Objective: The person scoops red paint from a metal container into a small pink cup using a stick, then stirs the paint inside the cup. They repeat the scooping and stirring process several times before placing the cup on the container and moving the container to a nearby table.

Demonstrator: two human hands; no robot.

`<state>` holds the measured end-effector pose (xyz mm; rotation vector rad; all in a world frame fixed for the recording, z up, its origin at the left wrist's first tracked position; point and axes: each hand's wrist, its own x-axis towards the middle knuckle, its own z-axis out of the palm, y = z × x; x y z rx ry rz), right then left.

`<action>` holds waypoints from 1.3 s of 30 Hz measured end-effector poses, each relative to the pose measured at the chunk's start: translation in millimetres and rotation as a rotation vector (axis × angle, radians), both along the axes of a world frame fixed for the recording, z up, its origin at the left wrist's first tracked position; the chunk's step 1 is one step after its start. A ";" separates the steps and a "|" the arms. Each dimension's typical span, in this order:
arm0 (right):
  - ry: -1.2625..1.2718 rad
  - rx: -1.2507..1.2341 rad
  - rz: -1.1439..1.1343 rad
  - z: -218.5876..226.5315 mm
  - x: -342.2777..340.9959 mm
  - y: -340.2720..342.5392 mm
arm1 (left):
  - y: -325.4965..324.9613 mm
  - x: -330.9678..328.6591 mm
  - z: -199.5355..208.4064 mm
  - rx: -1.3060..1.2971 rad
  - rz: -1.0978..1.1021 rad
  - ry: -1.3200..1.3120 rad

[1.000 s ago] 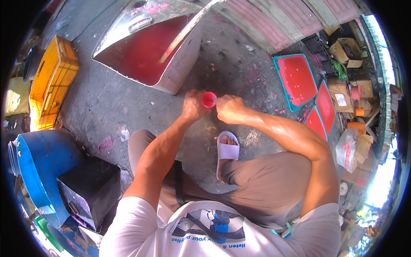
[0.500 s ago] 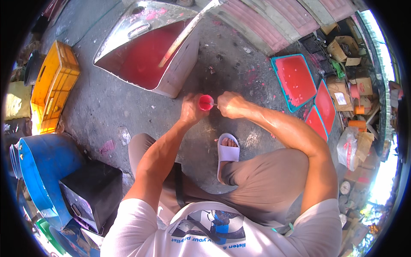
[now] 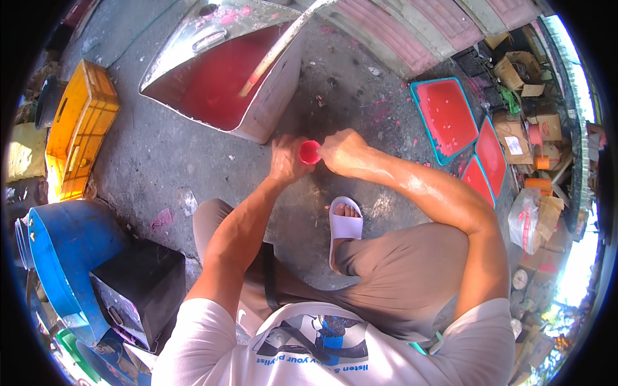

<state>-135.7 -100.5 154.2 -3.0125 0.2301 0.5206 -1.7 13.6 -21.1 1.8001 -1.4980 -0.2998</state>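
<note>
My left hand (image 3: 286, 159) is wrapped round a small red cup (image 3: 309, 152), whose open mouth faces up. At the cup's right rim is my right hand (image 3: 344, 153), fingers curled closed; it grips a thin metal-looking tool that shows in the earlier frame but is mostly hidden now. Beyond my hands stands a large cut-open metal container (image 3: 275, 96) with red liquid in it. A long pale stick (image 3: 283, 51), stained red at its lower end, leans in that container.
Blue-rimmed trays of red material, one large tray (image 3: 425, 122) among them, lie at right near cardboard boxes (image 3: 515, 74). A yellow crate (image 3: 90, 122), blue drum (image 3: 71, 244) and black box (image 3: 145, 270) stand at left. Ribbed panels (image 3: 418, 32) lie at the back. My slippered foot (image 3: 346, 228) is below my hands.
My right hand has turned slightly and moved a little left, closer to the cup's rim. The thin tool between hand and cup now hardly shows. My left hand keeps the cup nearly in place.
</note>
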 end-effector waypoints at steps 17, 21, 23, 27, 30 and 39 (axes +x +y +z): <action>-0.086 -0.105 0.122 4.7 -6.4 7.0 | -0.4 -5.9 3.4 -0.137 -0.093 -0.132; 0.055 0.077 -0.127 4.2 -4.8 9.8 | -0.4 -8.1 3.2 -0.091 -0.083 -0.104; -0.017 0.039 -0.153 3.3 -6.0 8.7 | -0.5 -7.7 2.4 -0.065 -0.081 -0.095; -0.112 -0.026 -0.095 0.5 -10.9 7.1 | -3.2 -8.5 0.8 -0.067 -0.085 -0.109; -0.042 0.006 -0.038 -1.3 -11.4 10.7 | -5.1 -9.5 0.5 -0.075 -0.102 -0.131; -0.054 0.065 -0.141 1.3 -12.6 8.2 | -6.5 -9.6 0.7 -0.078 -0.088 -0.135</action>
